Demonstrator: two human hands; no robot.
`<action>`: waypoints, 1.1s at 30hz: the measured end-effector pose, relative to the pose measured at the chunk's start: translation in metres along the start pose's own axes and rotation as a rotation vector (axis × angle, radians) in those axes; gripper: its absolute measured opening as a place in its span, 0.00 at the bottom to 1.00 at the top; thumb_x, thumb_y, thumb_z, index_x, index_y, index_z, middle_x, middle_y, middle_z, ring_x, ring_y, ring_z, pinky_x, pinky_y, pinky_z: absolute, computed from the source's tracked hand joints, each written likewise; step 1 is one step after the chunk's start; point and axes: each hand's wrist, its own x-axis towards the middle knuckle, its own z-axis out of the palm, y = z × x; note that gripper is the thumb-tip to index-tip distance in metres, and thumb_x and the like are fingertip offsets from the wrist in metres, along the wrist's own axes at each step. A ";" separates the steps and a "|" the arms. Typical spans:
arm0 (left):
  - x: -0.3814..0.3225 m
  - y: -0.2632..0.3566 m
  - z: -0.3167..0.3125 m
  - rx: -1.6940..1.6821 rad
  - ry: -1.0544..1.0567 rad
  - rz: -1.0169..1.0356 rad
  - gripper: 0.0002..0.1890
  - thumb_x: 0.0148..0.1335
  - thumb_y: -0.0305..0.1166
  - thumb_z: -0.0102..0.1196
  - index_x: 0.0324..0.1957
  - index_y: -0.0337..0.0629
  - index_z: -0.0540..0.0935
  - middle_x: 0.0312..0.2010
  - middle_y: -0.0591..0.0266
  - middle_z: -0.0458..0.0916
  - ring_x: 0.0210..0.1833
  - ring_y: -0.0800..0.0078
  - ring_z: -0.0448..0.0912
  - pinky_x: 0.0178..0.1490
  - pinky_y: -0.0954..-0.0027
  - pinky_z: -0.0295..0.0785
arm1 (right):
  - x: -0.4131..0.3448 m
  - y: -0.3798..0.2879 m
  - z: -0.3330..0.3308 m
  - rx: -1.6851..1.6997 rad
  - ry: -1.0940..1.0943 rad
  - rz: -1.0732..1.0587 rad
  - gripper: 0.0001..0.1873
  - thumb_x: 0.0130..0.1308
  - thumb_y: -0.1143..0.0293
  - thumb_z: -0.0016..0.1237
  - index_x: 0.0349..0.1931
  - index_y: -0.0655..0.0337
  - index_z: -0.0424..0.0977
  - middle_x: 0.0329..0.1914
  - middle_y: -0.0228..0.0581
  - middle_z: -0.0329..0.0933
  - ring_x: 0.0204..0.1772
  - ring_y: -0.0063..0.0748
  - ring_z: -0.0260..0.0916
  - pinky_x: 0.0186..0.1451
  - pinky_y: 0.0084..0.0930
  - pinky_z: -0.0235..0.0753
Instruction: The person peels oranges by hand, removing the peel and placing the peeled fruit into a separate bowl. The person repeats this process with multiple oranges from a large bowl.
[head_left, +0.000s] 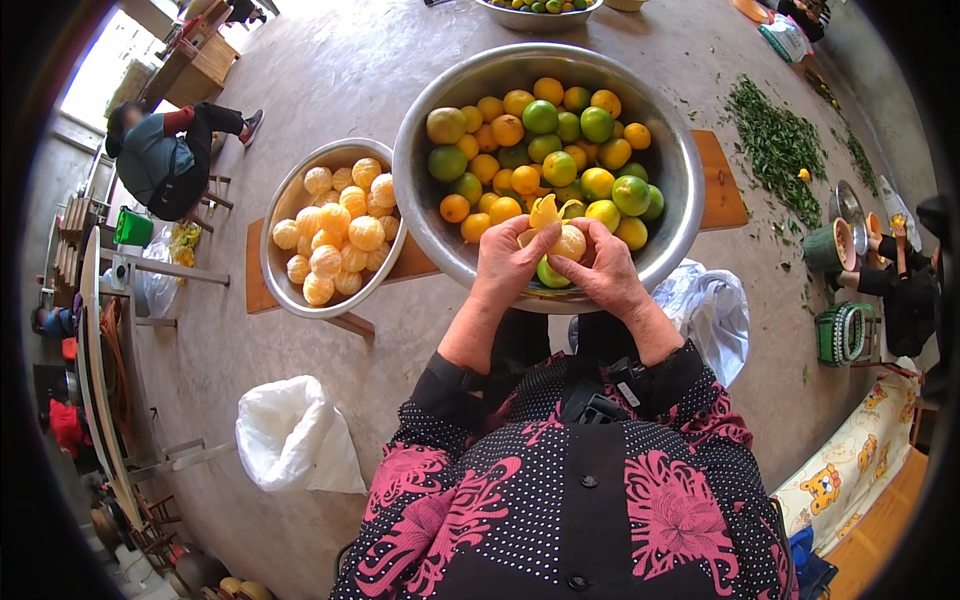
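Note:
Both my hands meet over the near rim of a large metal basin (424, 97). Between them is a partly peeled mandarin (571, 242), its pale segments showing. My left hand (508, 251) grips its left side, where a loose yellow flap of peel (545, 211) stands up. The thumb and fingers of my right hand (604, 266) press on the fruit's right side. Unpeeled green and orange mandarins (541, 117) fill the basin beyond. To the left, a smaller metal bowl (271, 259) holds many peeled mandarins (366, 233).
A wooden bench (721, 180) supports both vessels. On the floor stand an open white sack (296, 435) at left and a pale plastic bag (709, 315) at right. Green leaves (776, 142) lie spread farther right. One person (161, 157) sits at left, another (911, 292) at far right.

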 end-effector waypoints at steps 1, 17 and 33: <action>0.000 0.000 0.001 -0.014 0.004 0.004 0.14 0.68 0.35 0.64 0.42 0.30 0.86 0.31 0.65 0.87 0.34 0.84 0.79 0.39 0.76 0.75 | 0.000 0.000 0.000 -0.052 0.003 -0.014 0.30 0.60 0.62 0.70 0.56 0.70 0.71 0.43 0.42 0.81 0.43 0.26 0.80 0.49 0.25 0.80; -0.001 -0.010 0.001 -0.018 0.067 0.059 0.13 0.68 0.34 0.64 0.40 0.30 0.85 0.28 0.66 0.84 0.32 0.85 0.75 0.36 0.75 0.73 | 0.002 -0.002 0.002 0.065 0.017 0.047 0.32 0.64 0.61 0.67 0.59 0.73 0.69 0.46 0.45 0.81 0.47 0.26 0.81 0.52 0.24 0.81; 0.000 -0.010 -0.002 0.052 0.044 0.047 0.12 0.67 0.33 0.65 0.39 0.31 0.86 0.29 0.69 0.85 0.31 0.86 0.76 0.36 0.76 0.73 | -0.003 0.001 0.003 -0.076 0.031 -0.059 0.29 0.62 0.64 0.67 0.56 0.72 0.70 0.44 0.43 0.81 0.41 0.24 0.81 0.46 0.22 0.81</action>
